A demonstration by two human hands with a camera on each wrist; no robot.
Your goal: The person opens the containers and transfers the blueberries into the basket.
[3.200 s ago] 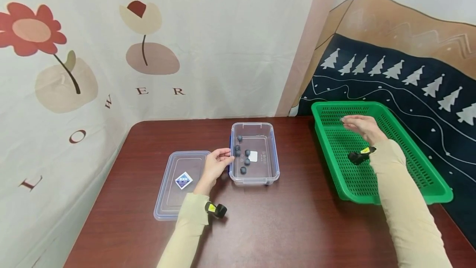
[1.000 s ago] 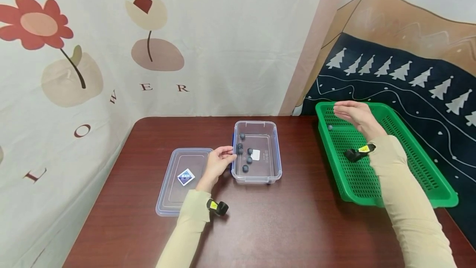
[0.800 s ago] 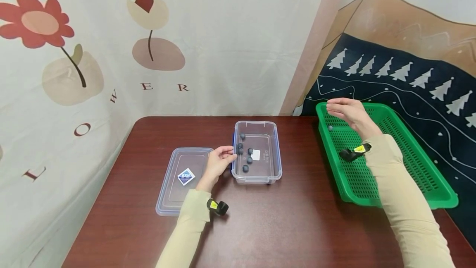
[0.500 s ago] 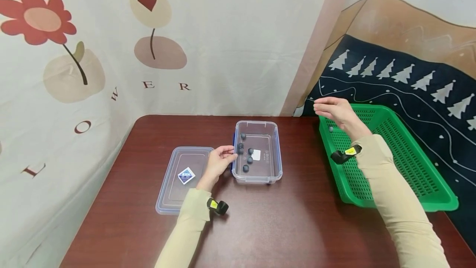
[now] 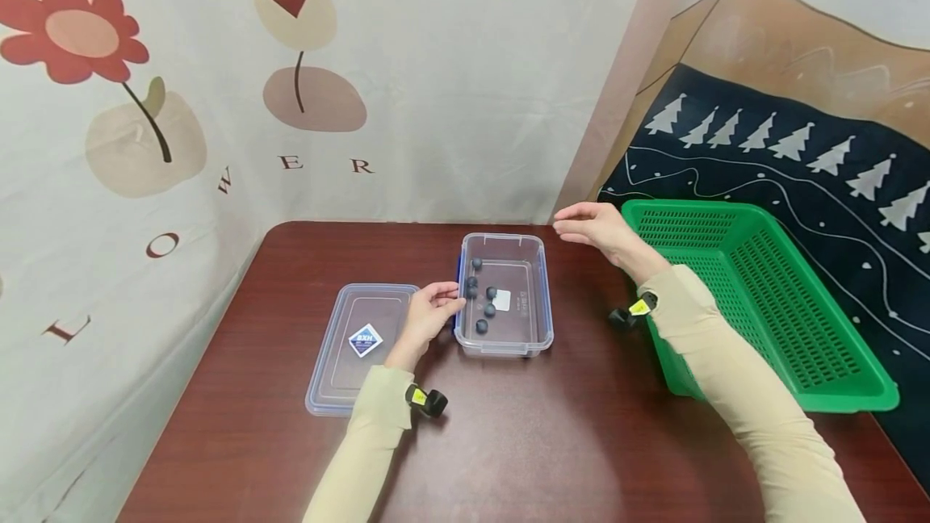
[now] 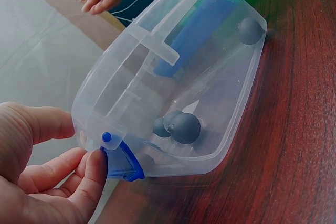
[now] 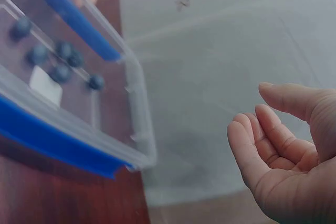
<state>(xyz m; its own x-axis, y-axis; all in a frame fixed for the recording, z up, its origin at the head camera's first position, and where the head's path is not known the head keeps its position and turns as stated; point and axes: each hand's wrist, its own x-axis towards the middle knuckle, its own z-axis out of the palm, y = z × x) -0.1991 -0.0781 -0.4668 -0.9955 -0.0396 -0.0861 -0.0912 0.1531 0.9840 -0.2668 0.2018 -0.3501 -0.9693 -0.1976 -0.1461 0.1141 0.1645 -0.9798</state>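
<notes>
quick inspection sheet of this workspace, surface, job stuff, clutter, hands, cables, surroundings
Surface: reddish-brown table
Job's things: unlidded clear container with six dark blue balls; lid to its left, green basket to its right
Clutter: nothing seen
Hands: left hand holds the container's left side; right hand raised, fingers loosely bent, nothing held
Cables: nothing seen
Surroundings: pale flower-patterned backdrop; navy tree-patterned one at right

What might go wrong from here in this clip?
The balls lie loose in the open box, so they might roll if the left hand tips it. Two sit close together on the side nearest that hand, so picking one may nudge the other. The empty right hand hovers near the box's far corner; entering low, it could bump the box.
</notes>
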